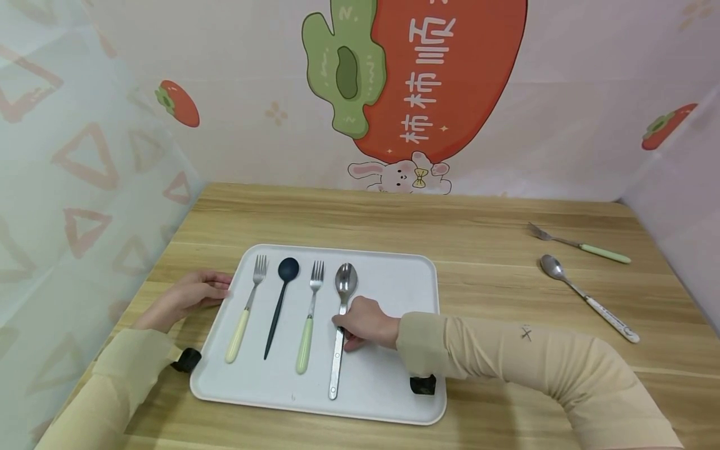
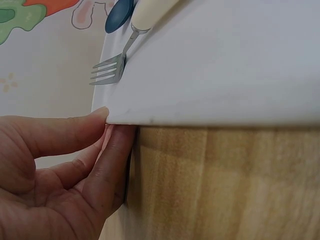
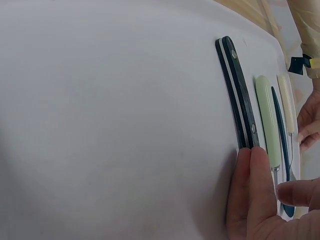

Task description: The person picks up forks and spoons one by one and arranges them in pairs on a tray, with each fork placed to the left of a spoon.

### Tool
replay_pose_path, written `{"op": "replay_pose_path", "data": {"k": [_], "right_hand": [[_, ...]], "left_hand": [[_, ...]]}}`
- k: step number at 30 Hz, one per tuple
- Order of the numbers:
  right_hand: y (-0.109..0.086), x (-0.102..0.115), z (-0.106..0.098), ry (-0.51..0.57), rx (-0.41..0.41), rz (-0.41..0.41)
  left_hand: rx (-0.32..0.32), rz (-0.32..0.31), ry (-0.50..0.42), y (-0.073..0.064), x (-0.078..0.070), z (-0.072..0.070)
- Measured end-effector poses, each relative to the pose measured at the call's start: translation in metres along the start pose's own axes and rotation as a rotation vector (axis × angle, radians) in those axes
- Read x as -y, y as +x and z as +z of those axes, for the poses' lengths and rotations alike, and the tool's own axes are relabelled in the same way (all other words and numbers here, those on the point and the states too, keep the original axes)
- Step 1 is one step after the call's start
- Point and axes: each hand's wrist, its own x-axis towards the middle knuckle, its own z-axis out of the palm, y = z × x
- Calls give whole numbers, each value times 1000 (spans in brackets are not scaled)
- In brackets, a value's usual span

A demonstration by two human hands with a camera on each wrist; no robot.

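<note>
A white tray [image 1: 388,394] carries a row of cutlery. From left to right lie a cream-handled fork [image 1: 240,334], a black spoon [image 1: 275,315], a green-handled fork [image 1: 304,350] and a silver spoon [image 1: 335,375] with a riveted handle. My right hand [image 1: 368,322] pinches the silver spoon partway along its handle, thumb on the left side and fingers on the right. At the tray's left edge, my left hand [image 1: 194,292] holds the rim; the left wrist view shows its thumb [image 2: 92,127] on top and its fingers [image 2: 112,160] below the rim.
To the right on the wooden table [image 1: 495,275] lie another green-handled fork [image 1: 604,252] and a metal spoon [image 1: 607,314] with a white patterned handle. A printed cloth [image 1: 247,144] stands behind the table, with light walls at both sides.
</note>
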Motion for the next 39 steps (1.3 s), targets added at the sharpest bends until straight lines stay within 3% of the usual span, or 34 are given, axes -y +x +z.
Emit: {"op": "replay_pose_path", "data": {"k": [6, 17, 24, 29, 39], "right_hand": [[-5, -2, -8, -98, -16, -15], [-25, -10, -35, -493, -75, -295], [-29, -18, -50, -747, -176, -437], [-34, -26, -61, -875, -202, -547], [-43, -34, -89, -1012, -191, -561]], "left_hand": [[1, -2, -6, 0, 0, 0], [-2, 0, 3, -1, 0, -1], [5, -2, -9, 0, 1, -2], [4, -12, -7, 0, 2, -2], [-7, -17, 6, 2, 0, -1]]}}
